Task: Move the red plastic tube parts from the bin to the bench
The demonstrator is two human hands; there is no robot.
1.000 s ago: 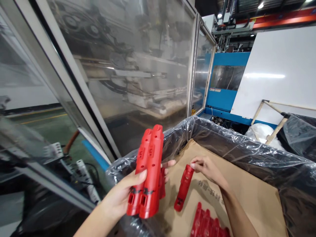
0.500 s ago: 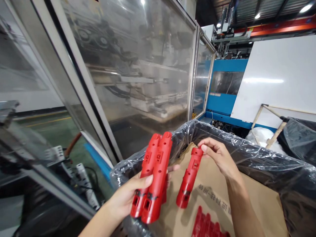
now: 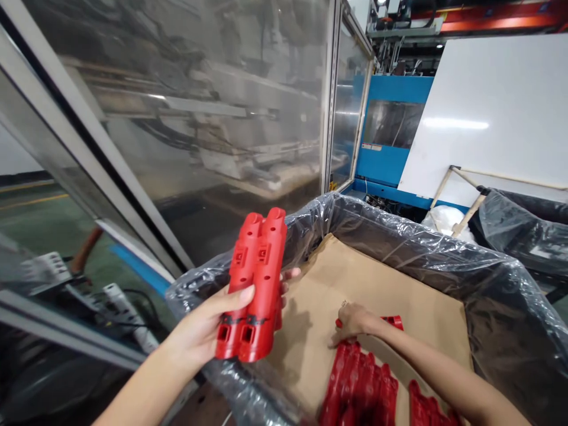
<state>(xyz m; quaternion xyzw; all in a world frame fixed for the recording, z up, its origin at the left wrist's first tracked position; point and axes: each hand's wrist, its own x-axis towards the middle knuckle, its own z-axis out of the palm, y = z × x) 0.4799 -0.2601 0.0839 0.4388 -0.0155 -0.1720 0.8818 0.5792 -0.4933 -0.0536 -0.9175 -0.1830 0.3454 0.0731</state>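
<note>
My left hand [image 3: 202,331] grips a bundle of red plastic housings [image 3: 252,278], held upright over the near left corner of a plastic-lined box [image 3: 399,242]. My right hand [image 3: 350,322] is down inside the box, closed on one red housing [image 3: 390,321] that lies flat on the brown cardboard sheet [image 3: 399,296]. It rests just behind a row of red housings [image 3: 359,384] laid side by side on the cardboard.
A machine's clear guard panels [image 3: 199,118] stand to the left and behind the box. A blue machine [image 3: 390,130] and a white board [image 3: 497,106] are at the back. Another plastic-lined bin [image 3: 523,231] sits at the right. A power strip [image 3: 124,307] lies low at the left.
My right hand has dropped from chest height into the box, carrying the single red housing down onto the cardboard beside the row. My left hand keeps its bundle.
</note>
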